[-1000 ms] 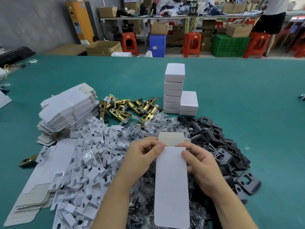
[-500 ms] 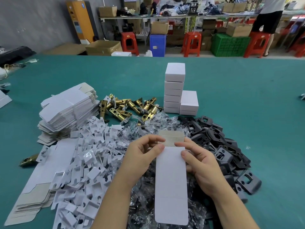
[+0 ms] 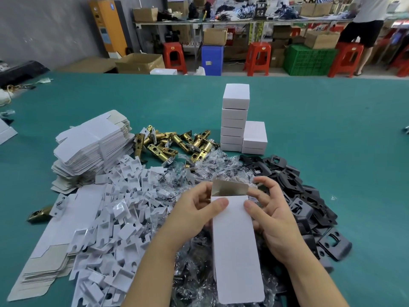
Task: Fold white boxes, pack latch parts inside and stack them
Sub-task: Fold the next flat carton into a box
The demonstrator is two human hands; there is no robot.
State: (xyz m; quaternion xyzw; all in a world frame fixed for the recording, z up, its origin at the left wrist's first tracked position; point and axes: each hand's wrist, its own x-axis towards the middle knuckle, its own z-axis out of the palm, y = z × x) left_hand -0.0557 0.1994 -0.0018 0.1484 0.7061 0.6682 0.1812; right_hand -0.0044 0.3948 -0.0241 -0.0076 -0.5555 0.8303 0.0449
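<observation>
Centrally, a green table (image 3: 309, 134) carries all the work material. Flat box blanks (image 3: 88, 147) are piled at the left, with a second flat pile (image 3: 44, 262) at the near left edge. White inserts (image 3: 115, 218) lie heaped just beside them, touching a spread of clear bags (image 3: 199, 169) in the middle. Black plates (image 3: 309, 200) form a heap at the right. Brass latches (image 3: 172, 142) lie in a loose group beyond the bags. Finished boxes (image 3: 235, 120) stand in two adjoining stacks behind the latches (the left stack is the taller).

Above the bags, both hands hold one long white box (image 3: 236, 251), partly opened at its far end, where the brown inner face of a flap shows. The left hand (image 3: 194, 216) grips the box's left edge, thumb pressed on the white top face and fingers curled behind. The right hand (image 3: 272, 216) grips the right edge likewise, thumb on the top face, with its fingers curled at the raised flap.
</observation>
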